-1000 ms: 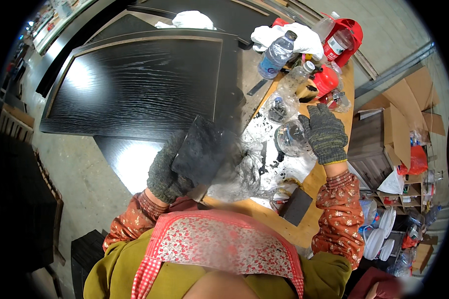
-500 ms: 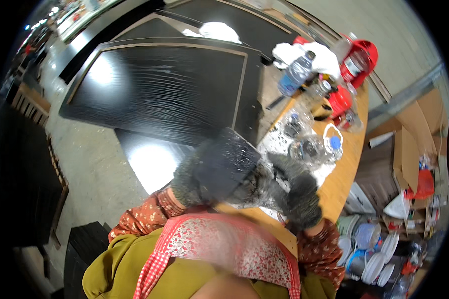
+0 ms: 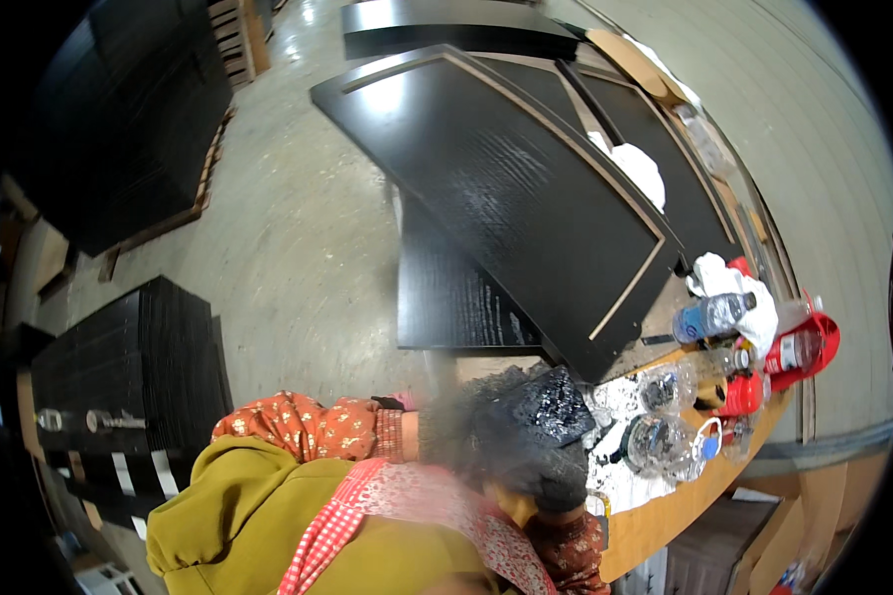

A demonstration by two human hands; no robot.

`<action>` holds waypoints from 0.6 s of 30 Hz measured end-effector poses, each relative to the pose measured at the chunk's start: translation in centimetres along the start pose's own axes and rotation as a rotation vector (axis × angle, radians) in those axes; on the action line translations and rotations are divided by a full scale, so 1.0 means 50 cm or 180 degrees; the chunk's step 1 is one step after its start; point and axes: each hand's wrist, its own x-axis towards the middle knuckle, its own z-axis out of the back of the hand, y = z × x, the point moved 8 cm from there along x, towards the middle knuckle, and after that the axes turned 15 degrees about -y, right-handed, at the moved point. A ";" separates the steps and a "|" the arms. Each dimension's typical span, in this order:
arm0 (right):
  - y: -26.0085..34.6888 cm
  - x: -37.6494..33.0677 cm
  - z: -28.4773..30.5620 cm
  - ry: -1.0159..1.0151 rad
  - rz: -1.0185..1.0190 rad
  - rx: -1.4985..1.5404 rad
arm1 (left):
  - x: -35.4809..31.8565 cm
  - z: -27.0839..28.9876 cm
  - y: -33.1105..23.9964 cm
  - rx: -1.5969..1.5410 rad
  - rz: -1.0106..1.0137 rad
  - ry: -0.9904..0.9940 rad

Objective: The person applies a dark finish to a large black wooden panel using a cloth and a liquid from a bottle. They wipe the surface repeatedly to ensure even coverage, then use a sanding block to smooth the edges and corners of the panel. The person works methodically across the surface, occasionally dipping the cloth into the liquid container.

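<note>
My left hand (image 3: 451, 426), in a dark, worn work glove, is smeared by motion at the near end of the bench. Beside it is a black flat piece (image 3: 556, 402) with a wet, glossy surface, which the left hand appears to grip by its edge. My right hand (image 3: 558, 478), gloved in dark grey too, is close below that piece, its fingers blurred and partly hidden. Just ahead lies a large black panel (image 3: 506, 188) with a pale strip framing it and wet streaks across its face.
On the wooden bench (image 3: 645, 526), stained white paper (image 3: 620, 466) lies under clear plastic bottles (image 3: 660, 446). A blue-labelled bottle (image 3: 709, 317), white cloth (image 3: 764, 322) and red container (image 3: 739, 397) stand beyond. Stacked black boards (image 3: 129, 377) are at the left, above concrete floor (image 3: 288, 228).
My view has turned left, so the bench and panel appear farther right. Both gloved hands have come closer together around the black flat piece, whose glossy face now shows.
</note>
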 end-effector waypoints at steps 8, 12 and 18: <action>-0.033 0.077 -0.089 0.0271 -0.0660 -0.0073 | -0.057 0.026 -0.079 -0.1301 -0.0205 0.1295; 0.129 0.200 -0.181 -0.0334 -0.1251 0.2936 | -0.022 0.172 -0.163 0.0239 -0.0339 0.0533; 0.181 0.309 -0.388 -0.0264 -0.0480 0.2652 | -0.248 0.292 -0.417 0.0676 -0.1888 0.0050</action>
